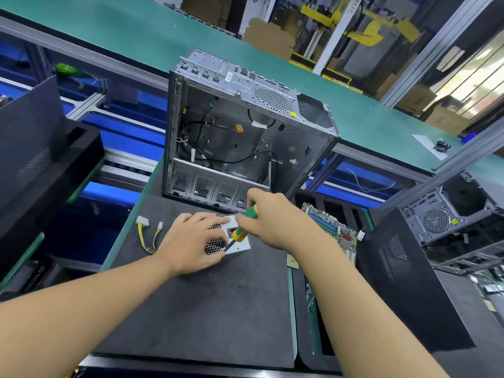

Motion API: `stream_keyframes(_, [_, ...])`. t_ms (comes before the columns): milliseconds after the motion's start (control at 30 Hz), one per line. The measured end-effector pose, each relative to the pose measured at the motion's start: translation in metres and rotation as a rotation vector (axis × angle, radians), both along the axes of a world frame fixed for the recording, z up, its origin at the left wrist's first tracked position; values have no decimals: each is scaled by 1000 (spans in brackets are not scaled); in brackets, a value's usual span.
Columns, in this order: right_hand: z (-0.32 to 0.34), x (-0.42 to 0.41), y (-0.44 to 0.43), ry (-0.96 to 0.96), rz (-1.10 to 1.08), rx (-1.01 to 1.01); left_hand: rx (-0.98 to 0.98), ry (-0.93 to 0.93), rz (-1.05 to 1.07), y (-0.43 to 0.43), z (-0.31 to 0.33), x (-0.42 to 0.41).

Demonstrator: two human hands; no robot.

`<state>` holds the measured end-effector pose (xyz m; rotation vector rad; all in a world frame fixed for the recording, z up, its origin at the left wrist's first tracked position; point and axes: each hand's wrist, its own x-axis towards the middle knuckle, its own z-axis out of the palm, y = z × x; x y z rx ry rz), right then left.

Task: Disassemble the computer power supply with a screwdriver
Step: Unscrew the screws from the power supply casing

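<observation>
Head view: power supply (pixel 242 245) under left hand (pixel 191 241)

A single wide-angle view from the person's head looks forward and steeply down onto the tabletop (pixel 204 309). Both forearms enter from the bottom edge. The left hand (pixel 191 241) and the right hand (pixel 272 222), gripping a screwdriver (pixel 241 231), sit close, just below centre. The case (pixel 245 132) stands beyond them and the green belt (pixel 136 31) farther back. Straight lines bow at the edges.
</observation>
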<state>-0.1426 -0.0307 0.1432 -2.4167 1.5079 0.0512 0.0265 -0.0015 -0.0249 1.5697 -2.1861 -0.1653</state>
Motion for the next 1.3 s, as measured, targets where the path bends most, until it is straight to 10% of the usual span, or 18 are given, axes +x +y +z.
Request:
stream_keyframes(333, [22, 13, 5, 230, 0, 67, -83, -288, 125, -7, -7, -10])
stream_keyframes(1300, [43, 35, 3, 372, 72, 237, -88, -175, 145, -9, -12, -9])
